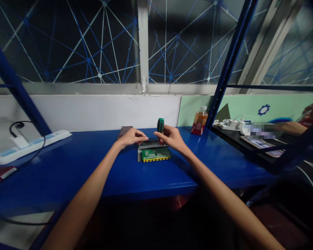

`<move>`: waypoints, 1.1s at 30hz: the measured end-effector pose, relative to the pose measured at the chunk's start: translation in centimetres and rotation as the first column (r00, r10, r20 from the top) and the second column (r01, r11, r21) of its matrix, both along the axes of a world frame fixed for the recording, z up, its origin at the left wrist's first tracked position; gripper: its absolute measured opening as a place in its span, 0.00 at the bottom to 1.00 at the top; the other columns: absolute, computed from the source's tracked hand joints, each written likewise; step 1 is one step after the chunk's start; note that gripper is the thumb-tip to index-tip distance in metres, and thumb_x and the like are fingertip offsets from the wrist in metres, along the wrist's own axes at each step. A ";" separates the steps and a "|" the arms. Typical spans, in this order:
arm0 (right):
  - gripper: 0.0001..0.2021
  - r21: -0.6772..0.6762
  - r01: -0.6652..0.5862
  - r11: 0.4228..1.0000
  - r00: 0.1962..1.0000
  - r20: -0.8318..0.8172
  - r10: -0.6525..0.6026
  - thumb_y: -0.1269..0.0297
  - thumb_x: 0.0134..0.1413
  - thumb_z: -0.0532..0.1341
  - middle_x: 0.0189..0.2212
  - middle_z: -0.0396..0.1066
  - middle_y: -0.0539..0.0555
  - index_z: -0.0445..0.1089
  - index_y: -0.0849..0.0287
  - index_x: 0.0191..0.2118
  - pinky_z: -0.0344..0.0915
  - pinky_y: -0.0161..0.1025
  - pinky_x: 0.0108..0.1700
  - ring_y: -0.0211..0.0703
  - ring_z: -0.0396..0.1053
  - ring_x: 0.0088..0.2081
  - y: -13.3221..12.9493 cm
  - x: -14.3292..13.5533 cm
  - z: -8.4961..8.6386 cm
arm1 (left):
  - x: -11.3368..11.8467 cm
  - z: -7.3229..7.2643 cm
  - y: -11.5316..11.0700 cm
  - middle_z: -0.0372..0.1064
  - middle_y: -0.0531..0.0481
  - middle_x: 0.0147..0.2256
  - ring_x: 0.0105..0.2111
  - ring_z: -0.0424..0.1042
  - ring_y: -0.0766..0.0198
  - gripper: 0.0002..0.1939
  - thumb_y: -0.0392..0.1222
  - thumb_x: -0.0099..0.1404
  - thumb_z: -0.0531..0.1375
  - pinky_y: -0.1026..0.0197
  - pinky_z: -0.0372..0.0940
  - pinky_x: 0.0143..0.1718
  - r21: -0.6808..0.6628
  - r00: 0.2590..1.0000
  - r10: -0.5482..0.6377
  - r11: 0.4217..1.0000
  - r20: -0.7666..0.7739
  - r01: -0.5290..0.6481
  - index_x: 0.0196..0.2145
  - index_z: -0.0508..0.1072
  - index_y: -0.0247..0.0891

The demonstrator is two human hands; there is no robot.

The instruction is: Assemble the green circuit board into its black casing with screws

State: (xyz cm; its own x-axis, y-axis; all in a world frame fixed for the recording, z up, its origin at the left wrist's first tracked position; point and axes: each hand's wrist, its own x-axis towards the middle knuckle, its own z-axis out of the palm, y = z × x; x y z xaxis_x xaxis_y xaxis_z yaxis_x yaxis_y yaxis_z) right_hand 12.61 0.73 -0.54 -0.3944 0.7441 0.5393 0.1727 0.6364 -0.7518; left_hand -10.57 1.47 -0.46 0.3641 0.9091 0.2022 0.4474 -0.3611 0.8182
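Head view: right hand's (pixel 172 137) screwdriver (pixel 160 126) crosses board (pixel 151 153); left hand (pixel 130 138) overlaps phone (pixel 126 129), perhaps.

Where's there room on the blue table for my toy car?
Bare table shows between the left arm and power strip, and between the right arm and bottle. The middle's crowded: left hand, right hand, screwdriver and green board.

And here's the blue table (pixel 120 180), glossy across the front. A green circuit board (pixel 149 153) sits mid-table with a grey metal case (pixel 139 155); behind, a dark flat object (pixel 125 130), partly hidden. Over left, a white power strip (pixel 52 139) and a red box (pixel 0 176); back right, an upright bottle (pixel 199 121)!
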 end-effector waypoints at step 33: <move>0.14 0.092 0.002 0.996 1.000 0.031 -0.005 0.52 0.53 0.62 0.20 0.66 0.48 0.63 0.57 0.28 0.57 0.37 0.27 0.37 0.64 0.23 0.2 0.1 -0.8 | 3.7 -1.2 -1.7 0.77 0.42 0.33 0.34 0.72 0.58 0.13 0.45 0.53 0.67 0.57 0.64 0.38 0.008 0.972 -0.226 0.974 -0.068 0.227 0.33 0.80 0.32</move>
State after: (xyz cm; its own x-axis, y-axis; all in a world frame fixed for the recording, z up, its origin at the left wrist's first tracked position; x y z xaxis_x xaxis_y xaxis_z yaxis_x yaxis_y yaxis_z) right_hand 12.69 0.95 -1.37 -0.4092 0.6933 0.5932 0.1973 0.7020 -0.6843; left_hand -6.82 -0.19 -1.64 0.5732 0.7984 0.1844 0.4056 -0.4720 0.7828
